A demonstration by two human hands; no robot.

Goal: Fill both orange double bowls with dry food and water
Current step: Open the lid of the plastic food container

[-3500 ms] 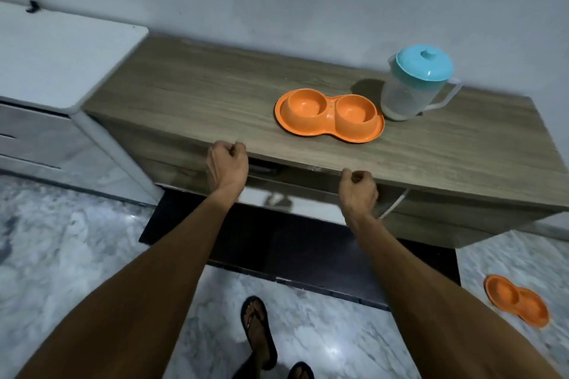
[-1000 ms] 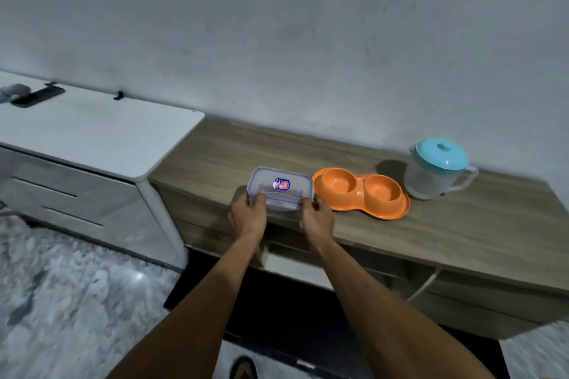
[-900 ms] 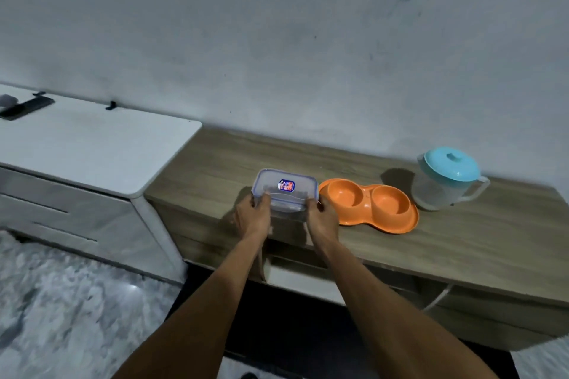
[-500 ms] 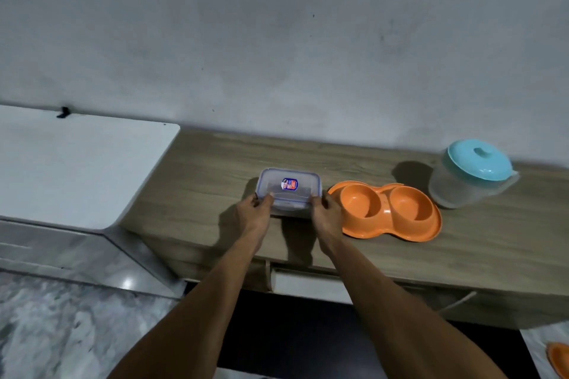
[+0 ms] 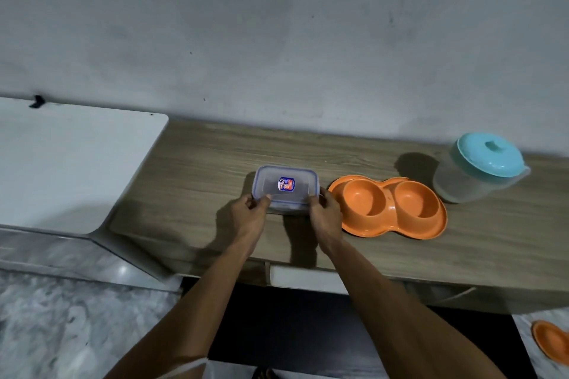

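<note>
Both hands on the clip-lid food container (image 5: 284,188), which looks to be sitting on the wooden bench (image 5: 197,181) just left of the orange double bowl (image 5: 388,205). Left hand (image 5: 248,215) grips its near-left corner, right hand (image 5: 325,215) its near-right corner, thumbs on the lid edge. Lid still on.

Handling, my read: rigid clear plastic, light, contents can't be seen through the lid. Smooth walls, so hold it by the rim or short ends, not the flat sides. Latch flaps are the place to work it open; brace the body with the other hand or it will skate on the bench.

Bowl on the bench: both wells empty, stiff plastic, wide flange to grab. Second orange double bowl (image 5: 551,344) is on the floor, bottom right, partly cut off. Lidded water jug (image 5: 480,168) stands just right of the bench bowl; handle is not clearly visible.
</note>
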